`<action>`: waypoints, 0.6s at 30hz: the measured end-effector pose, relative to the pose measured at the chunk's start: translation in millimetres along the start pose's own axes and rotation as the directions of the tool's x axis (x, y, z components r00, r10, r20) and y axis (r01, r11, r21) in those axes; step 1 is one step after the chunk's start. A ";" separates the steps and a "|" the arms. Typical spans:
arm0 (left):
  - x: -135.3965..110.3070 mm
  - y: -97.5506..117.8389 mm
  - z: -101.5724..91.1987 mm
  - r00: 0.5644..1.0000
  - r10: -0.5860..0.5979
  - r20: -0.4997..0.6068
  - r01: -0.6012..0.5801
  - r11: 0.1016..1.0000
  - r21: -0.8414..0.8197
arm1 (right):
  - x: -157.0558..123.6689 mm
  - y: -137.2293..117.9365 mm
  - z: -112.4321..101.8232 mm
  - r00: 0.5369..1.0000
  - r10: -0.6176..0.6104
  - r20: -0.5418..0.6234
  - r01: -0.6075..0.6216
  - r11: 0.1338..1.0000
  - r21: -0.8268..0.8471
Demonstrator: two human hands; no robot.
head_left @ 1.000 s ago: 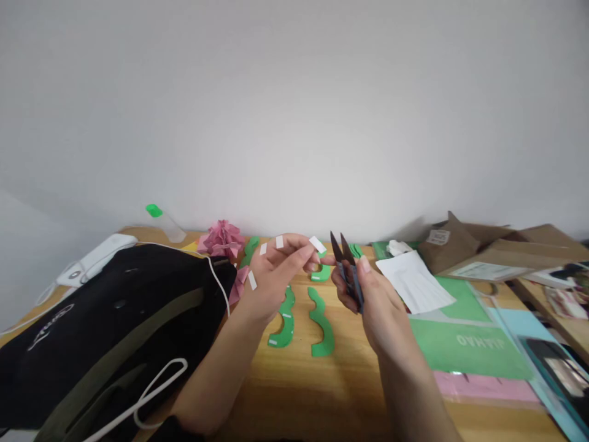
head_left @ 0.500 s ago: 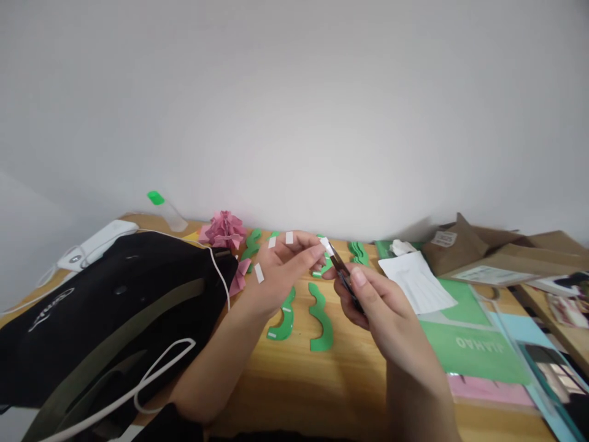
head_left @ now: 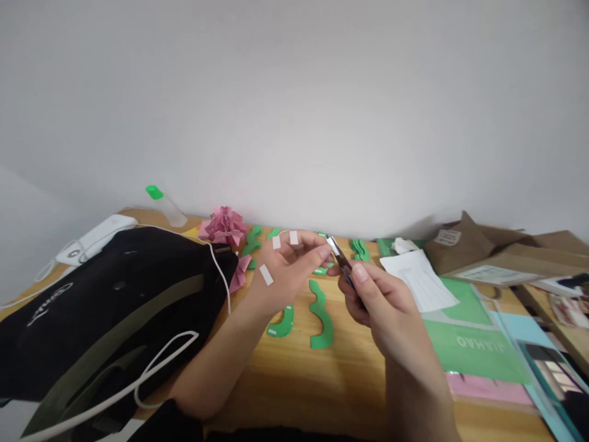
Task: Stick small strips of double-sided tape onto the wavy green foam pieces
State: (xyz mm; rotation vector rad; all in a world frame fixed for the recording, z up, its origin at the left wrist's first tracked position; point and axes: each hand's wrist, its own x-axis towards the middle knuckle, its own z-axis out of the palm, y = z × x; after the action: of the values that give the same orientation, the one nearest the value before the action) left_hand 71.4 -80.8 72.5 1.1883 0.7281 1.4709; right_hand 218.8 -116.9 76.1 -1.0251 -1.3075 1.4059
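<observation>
My left hand [head_left: 288, 270] is raised over the wooden table [head_left: 322, 380], its fingertips pinching a small white tape piece [head_left: 330, 244]. More white tape strips [head_left: 266, 274] stick to the back of that hand and its fingers. My right hand [head_left: 375, 301] grips small dark snips [head_left: 343, 265], whose closed blades meet the pinched tape piece. Below the hands lie wavy green paper shapes [head_left: 321, 314], one partly hidden by my left wrist.
A black bag [head_left: 92, 307] with white cords fills the left. A pink paper flower [head_left: 224, 225] and a green-capped bottle [head_left: 165, 207] stand at the back. White paper [head_left: 418, 279], green and pink sheets [head_left: 473, 353] and brown envelopes [head_left: 497, 252] lie to the right.
The snips' blades were open and apart from the tape; my right hand has brought them to the tape piece at my left fingertips and closed them. The view has tilted slightly down.
</observation>
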 end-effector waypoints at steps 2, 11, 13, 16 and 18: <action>-0.2 0.8 0.2 1.000 -0.007 -0.004 0.007 1.000 0.008 | 0.4 0.3 -0.2 1.000 -0.008 -0.010 0.008 1.000 -0.005; -0.7 1.9 0.8 1.000 -0.024 -0.008 0.024 1.000 0.005 | -0.1 -0.1 -0.6 0.999 -0.013 -0.048 0.012 0.999 -0.032; -1.0 1.5 0.4 1.000 -0.023 -0.007 0.023 1.000 0.001 | -0.1 -0.1 -0.7 0.998 -0.014 -0.053 0.013 0.999 -0.033; -1.1 1.0 0.3 1.000 -0.015 -0.003 0.015 1.000 0.001 | -0.7 0.0 -0.8 0.998 -0.013 -0.059 0.011 0.999 -0.039; -1.2 1.1 0.4 1.000 -0.015 0.000 0.015 1.000 0.008 | -1.2 -0.3 -0.9 0.998 -0.010 -0.064 0.007 0.999 -0.044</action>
State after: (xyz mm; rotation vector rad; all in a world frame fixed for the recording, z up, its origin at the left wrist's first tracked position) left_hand 71.3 -82.2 73.3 1.1872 0.7419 1.4571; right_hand 220.0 -117.9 76.3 -1.0836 -1.2991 1.3329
